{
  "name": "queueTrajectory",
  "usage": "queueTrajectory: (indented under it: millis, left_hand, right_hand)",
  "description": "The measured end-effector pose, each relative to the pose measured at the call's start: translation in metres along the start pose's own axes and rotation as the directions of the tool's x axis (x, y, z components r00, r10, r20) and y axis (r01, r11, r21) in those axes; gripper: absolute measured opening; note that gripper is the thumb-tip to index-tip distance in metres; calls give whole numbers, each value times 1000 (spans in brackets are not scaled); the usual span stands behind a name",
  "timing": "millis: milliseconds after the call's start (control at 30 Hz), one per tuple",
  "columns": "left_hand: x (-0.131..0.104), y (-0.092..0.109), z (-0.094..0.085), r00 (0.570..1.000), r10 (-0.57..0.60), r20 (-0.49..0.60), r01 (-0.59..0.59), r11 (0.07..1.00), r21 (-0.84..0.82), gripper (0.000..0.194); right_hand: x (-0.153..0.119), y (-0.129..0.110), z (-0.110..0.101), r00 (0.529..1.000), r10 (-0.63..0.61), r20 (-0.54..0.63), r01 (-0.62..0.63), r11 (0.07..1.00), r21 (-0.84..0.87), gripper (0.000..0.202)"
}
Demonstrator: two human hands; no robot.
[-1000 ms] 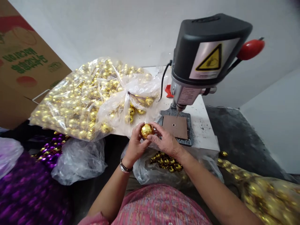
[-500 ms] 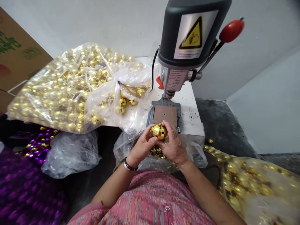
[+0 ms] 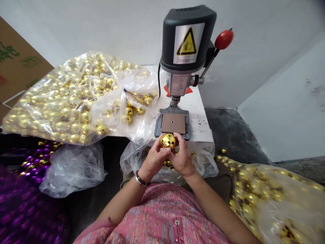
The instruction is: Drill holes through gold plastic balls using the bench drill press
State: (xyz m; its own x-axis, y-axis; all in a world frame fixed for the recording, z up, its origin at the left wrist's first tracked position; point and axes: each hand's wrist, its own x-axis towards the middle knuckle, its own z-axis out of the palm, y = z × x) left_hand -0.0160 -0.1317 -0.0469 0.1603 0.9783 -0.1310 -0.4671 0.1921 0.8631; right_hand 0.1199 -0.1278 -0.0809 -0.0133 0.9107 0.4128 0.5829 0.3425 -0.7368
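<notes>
A shiny gold faceted ball [image 3: 168, 140] is held between both hands, just in front of a small drill press [image 3: 189, 40]. My left hand [image 3: 154, 157] closes on its left side, thumb along the bottom. On the other side, my right hand [image 3: 183, 157] grips it with bent fingers. The ball's underside is hidden by the thumbs. Beyond it lies the press's brown square plate [image 3: 173, 126] with a small hole, under the drill chuck [image 3: 175, 100]. Below the hands, more gold balls [image 3: 168, 164] sit in an open clear plastic bag [image 3: 134, 158].
A large clear bag of gold balls [image 3: 63, 98] covers the table's left side. The red-knobbed lever [image 3: 223, 39] sticks out right of the press. Another bag of gold balls [image 3: 264, 189] lies low right, purple balls [image 3: 38, 162] low left. A cardboard box [image 3: 22, 57] stands at left.
The ball has been turned in my fingers, so different facets face up. The view has shifted slightly, making the drill press appear lower and further left. Both hands keep their hold.
</notes>
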Motion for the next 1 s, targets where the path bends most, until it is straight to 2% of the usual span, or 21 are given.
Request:
queueTrajectory:
  millis: [67,133,200,267,367,500,733,1000]
  left_hand:
    - [3,0,3,998,25,-56,-23,999,33,68]
    - [12,8,1,989,86,-118,-69,988,138,64]
    - [29,23,-4,979,157,-132,-112,948,297,64]
    - [53,43,-9,978,184,-95,-124,888,442,60]
    - [90,66,-12,991,134,-9,-104,807,582,54]
    - [123,72,-10,999,36,35,-50,761,646,52]
    - [140,69,-5,998,35,43,-55,627,777,49]
    - [146,81,13,994,18,107,-106,349,931,47]
  right_hand:
    - [-1,-1,5,999,30,-13,-30,999,15,68]
    - [-1,-2,5,999,47,-5,-46,998,40,69]
    - [-2,0,-1,998,55,21,-56,996,63,71]
    - [-2,5,-10,996,57,62,-62,995,78,61]
    - [-7,15,-25,988,45,148,-59,994,92,44]
    - [-20,30,-34,958,30,285,-62,992,106,43]
    - [-45,54,-38,896,42,442,-97,990,102,44]
    - [-57,67,-37,848,99,520,-155,986,65,45]
